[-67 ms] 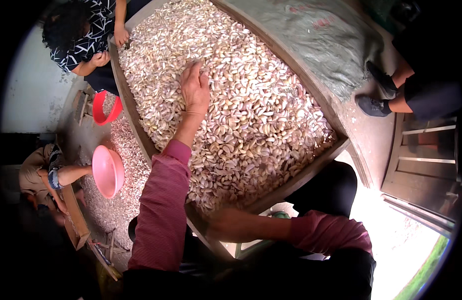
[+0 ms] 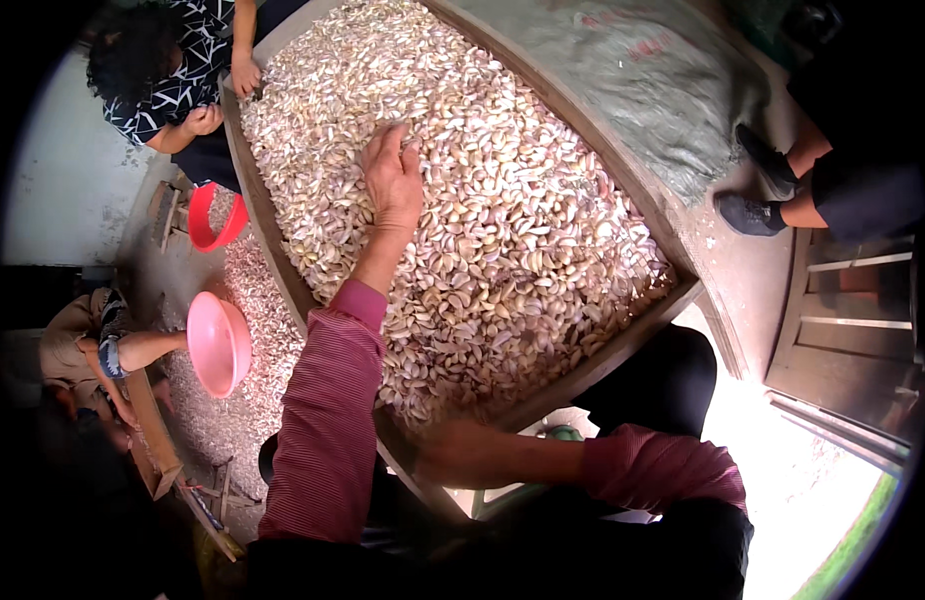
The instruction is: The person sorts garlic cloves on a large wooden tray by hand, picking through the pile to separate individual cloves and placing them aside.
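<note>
A big wooden tray point(image 2: 283, 265) is heaped with pale garlic cloves point(image 2: 503, 230). My left hand point(image 2: 393, 180) reaches far into it and lies palm down on the cloves with its fingers spread and nothing held. My left sleeve is dark red. My right forearm crosses low in front of me, and my right hand point(image 2: 428, 452) sits at the tray's near rim, in shadow. Whether it grips the rim does not show.
A person in a black-and-white top point(image 2: 173, 80) has both hands at the tray's far left corner. Another person at the left holds a pink bowl point(image 2: 218, 345) over cloves on the floor. A red bowl point(image 2: 215, 215), a grey sack point(image 2: 633, 70) and someone's dark shoes point(image 2: 753, 190) lie around.
</note>
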A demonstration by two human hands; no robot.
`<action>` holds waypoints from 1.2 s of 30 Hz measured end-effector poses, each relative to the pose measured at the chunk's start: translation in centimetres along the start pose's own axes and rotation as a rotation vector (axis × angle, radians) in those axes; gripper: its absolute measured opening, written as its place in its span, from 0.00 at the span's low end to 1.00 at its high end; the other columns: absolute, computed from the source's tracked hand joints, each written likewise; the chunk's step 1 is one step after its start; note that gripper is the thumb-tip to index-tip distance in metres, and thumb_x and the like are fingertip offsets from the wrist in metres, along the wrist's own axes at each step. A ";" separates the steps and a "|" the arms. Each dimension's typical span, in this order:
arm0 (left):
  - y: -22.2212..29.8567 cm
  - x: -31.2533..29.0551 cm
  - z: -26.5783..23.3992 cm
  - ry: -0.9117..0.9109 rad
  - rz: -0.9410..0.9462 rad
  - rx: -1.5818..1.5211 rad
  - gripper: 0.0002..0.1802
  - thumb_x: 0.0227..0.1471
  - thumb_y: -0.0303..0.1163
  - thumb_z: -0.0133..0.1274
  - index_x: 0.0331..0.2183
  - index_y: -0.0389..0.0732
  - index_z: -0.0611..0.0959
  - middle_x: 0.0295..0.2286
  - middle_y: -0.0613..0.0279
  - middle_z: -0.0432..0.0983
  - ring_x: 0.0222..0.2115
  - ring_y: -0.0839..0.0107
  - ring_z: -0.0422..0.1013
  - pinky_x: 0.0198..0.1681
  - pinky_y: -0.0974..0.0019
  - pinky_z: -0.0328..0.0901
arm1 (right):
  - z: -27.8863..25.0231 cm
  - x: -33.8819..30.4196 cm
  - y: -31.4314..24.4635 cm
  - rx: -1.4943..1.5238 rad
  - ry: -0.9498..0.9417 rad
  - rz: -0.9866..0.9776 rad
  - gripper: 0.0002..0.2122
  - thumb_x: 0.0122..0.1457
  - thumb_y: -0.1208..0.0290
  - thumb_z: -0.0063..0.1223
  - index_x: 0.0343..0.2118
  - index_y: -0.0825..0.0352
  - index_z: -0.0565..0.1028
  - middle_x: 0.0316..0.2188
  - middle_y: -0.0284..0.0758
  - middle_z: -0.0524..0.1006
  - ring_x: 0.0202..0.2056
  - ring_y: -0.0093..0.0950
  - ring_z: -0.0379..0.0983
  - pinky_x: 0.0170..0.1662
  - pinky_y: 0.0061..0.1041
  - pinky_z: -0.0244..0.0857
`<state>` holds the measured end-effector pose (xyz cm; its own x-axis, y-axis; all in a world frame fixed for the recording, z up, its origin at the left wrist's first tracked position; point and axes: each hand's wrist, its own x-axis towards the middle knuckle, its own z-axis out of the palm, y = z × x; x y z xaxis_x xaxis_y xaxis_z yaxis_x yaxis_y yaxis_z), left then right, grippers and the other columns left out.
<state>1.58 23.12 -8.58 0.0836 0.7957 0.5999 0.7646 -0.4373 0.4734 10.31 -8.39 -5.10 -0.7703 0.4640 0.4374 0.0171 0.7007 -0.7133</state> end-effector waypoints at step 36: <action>10.0 -14.6 -11.8 -1.072 0.561 -0.016 0.39 0.41 0.47 0.63 0.57 0.59 0.71 0.64 0.54 0.47 0.64 0.48 0.41 0.60 0.31 0.38 | 0.5 -0.8 -1.8 -0.120 -0.134 0.027 0.05 0.48 0.70 0.52 0.21 0.65 0.76 0.23 0.37 0.76 0.28 0.36 0.76 0.32 0.36 0.70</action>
<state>0.42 2.19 -4.98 0.8939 0.4342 -0.1111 0.4452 -0.8320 0.3309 10.57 -10.26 -4.45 -0.8466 0.4129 0.3359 0.1089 0.7521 -0.6500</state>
